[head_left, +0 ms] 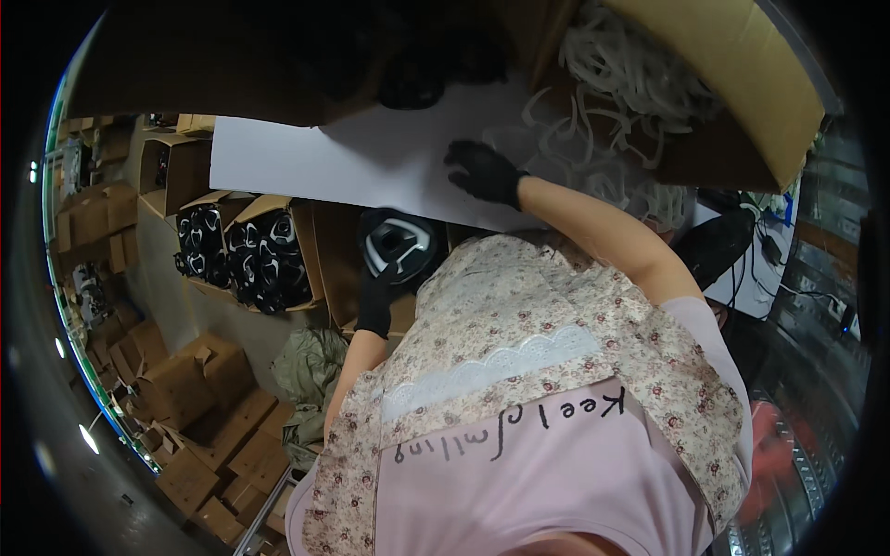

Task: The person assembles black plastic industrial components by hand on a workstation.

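Observation:
My left hand point(377, 295), in a black glove, is closed on the lower edge of a black rounded shell point(428, 250) with a silver-white triangular trim and a dark centre. The shell is held beside the near edge of the white tabletop point(315, 157), above an open carton. Above that tabletop is my right hand point(484, 173), also black-gloved, its fingers apart and nothing visible in them. Loose translucent curved strips point(593, 153) lie just right of it.
A large open carton point(779, 120) at the upper right holds many translucent strips point(640, 69). More black shells sit in shadow point(413, 91) at the far side. Cartons of similar shells point(269, 255) stand at left. Cables point(765, 246) run at the right. Stacked boxes point(190, 385) fill the lower-left floor.

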The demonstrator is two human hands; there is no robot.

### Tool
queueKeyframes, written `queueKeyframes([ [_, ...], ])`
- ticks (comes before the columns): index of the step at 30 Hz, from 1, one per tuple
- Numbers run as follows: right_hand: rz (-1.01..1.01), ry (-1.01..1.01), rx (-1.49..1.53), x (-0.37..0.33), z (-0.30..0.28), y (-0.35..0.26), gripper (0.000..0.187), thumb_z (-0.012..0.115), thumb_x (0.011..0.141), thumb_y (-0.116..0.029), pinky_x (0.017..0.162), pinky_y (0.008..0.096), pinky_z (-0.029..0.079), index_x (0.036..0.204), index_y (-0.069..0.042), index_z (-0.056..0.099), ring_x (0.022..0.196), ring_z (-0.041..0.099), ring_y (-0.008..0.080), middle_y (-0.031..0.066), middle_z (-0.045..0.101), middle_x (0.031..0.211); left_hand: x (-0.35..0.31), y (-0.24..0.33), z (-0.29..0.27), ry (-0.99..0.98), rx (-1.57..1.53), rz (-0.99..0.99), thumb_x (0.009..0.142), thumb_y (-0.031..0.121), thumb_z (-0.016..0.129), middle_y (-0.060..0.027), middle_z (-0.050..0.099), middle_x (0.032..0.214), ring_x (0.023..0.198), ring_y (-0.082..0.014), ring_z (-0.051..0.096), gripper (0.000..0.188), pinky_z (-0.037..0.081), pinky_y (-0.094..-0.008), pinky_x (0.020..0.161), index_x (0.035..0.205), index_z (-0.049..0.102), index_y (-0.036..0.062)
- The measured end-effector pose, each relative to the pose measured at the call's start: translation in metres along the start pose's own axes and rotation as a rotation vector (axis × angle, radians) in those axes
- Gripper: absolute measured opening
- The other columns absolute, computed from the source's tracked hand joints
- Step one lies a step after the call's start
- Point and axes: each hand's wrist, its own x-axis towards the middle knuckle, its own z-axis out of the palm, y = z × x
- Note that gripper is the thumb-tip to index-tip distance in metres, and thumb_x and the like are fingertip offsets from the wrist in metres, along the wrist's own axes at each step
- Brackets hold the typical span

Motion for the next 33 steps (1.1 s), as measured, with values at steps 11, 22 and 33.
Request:
queueKeyframes([
  [11,-0.022,0.597,0.011,0.109,-0.061,0.081,0.032,0.049,0.096,-0.025,0.091,0.0404,0.047,0.12,-0.004,0.056,0.106,0.059,0.0293,0.0177,0.059,0.118,0.075,0.015,0.036,-0.057,0.479,0.315,0.094,0.024,0.062,-0.0135,0.055,0.13,0.119,-0.0211,0.053,0.045,0.042,-0.0335,0.1,0.131,0.052,-0.001],
  [22,-0.049,-0.106,0.197,-0.036,-0.024,-0.025,0.028,0.061,0.084,-0.01,0.094,0.0441,0.045,0.112,-0.004,0.062,0.106,0.058,0.0351,0.0167,0.06,0.114,0.149,0.04,0.133,-0.272,-0.329,0.048,0.097,0.027,0.055,-0.0094,0.064,0.111,0.103,-0.022,0.061,0.042,0.051,-0.033,0.088,0.13,0.053,0.0004],
  [33,0.172,-0.052,-0.447,0.012,-0.031,0.076,0.05,0.056,0.085,-0.015,0.093,0.0457,0.049,0.135,-0.018,0.052,0.111,0.058,0.0336,0.0157,0.051,0.135,0.085,0.056,0.116,-0.258,-0.352,0.088,0.102,0.027,0.043,-0.0117,0.061,0.121,0.112,-0.0213,0.059,0.037,0.052,-0.0351,0.093,0.13,0.053,0.0057],
])
